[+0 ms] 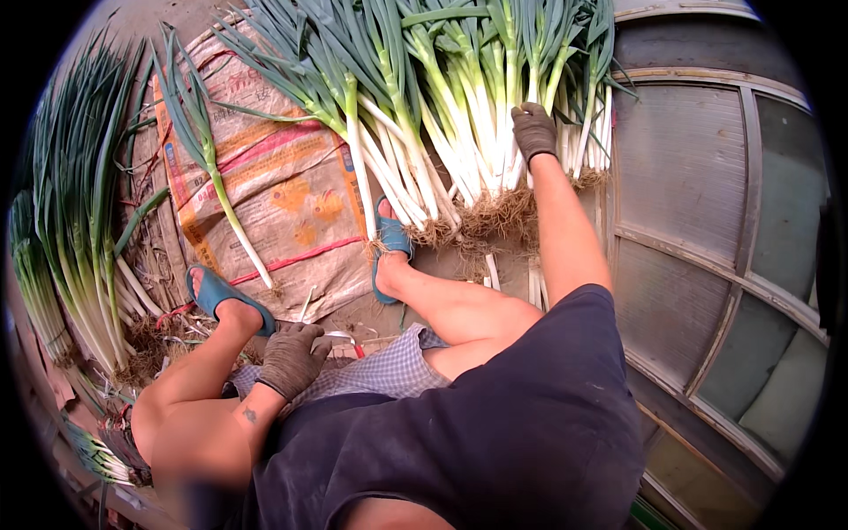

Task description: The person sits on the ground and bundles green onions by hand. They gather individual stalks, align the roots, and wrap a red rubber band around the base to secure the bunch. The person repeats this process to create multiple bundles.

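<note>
My right hand (534, 130), in a brown work glove, is closed around the pale stalk of a large green onion in the big pile of green onions (474, 126). The pile's leaves point away from me and its tangled roots (500, 215) towards me. My left hand (295, 358), gloved the same way, hovers or rests by my lap with nothing visible in it; its thumb stands apart from the curled fingers. Between my feet, a single green onion (228, 205) lies on a printed woven sack (298, 179). Another, at the pile's left edge, reaches down beside my right sandal (392, 242).
More green onions (79, 232) stand in bunches at the left, roots down. A small bunch (99, 450) lies at the lower left. Framed glazed panels (679, 172) line the right side. Loose trimmings (305, 301) lie near my left sandal (222, 295).
</note>
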`<action>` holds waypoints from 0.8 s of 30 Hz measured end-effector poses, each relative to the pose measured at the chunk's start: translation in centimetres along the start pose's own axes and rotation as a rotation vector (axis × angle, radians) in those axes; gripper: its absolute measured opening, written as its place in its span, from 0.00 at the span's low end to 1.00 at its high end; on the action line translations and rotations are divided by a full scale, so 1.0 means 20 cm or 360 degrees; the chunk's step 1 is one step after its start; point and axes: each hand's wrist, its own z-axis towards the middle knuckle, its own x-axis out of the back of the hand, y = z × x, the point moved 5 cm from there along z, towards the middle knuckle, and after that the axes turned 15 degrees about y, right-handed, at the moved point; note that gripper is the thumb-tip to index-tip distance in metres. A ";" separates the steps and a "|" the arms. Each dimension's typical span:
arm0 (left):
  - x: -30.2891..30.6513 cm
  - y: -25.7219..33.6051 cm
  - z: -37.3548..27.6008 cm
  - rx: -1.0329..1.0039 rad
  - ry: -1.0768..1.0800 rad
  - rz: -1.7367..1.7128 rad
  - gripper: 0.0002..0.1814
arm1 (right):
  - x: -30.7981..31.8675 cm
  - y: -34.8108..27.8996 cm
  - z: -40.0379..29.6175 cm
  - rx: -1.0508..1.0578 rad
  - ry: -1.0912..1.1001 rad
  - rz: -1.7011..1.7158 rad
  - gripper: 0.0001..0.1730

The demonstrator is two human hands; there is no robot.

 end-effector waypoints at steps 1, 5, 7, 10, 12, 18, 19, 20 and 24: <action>-0.02 0.00 0.00 -0.0007 -0.0034 -0.0002 0.18 | -0.01 0.15 0.09 -0.0096 -0.0090 -0.0075 0.25; -0.01 -0.02 -0.04 0.0080 -0.0098 0.0036 0.19 | -0.02 -0.18 -0.05 0.0166 -0.0088 -0.0633 0.31; -0.02 -0.01 -0.02 -0.0009 -0.0068 0.0055 0.19 | 0.00 -0.22 -0.09 0.0182 -0.0036 -0.0853 0.29; -0.01 0.02 0.01 -0.0014 -0.0061 0.0029 0.20 | 0.00 -0.20 -0.07 0.0116 -0.0001 -0.0938 0.25; -0.01 0.01 0.00 -0.0016 -0.0042 0.0042 0.21 | -0.03 -0.22 -0.06 0.0125 -0.0021 -0.0993 0.23; -0.02 0.00 -0.02 -0.0103 0.0059 0.0039 0.20 | -0.04 -0.30 0.01 0.0272 -0.0481 -0.0755 0.28; -0.01 0.01 -0.01 -0.0106 0.0077 0.0022 0.20 | -0.05 -0.27 0.01 0.0067 -0.0532 -0.0347 0.26; 0.00 0.00 -0.01 -0.0067 0.0054 -0.0049 0.20 | -0.05 -0.24 0.00 -0.0158 -0.0569 0.0054 0.25; 0.07 0.00 0.00 0.0204 -0.0001 -0.0491 0.22 | -0.02 -0.46 -0.23 -0.0529 -0.1159 0.0977 0.18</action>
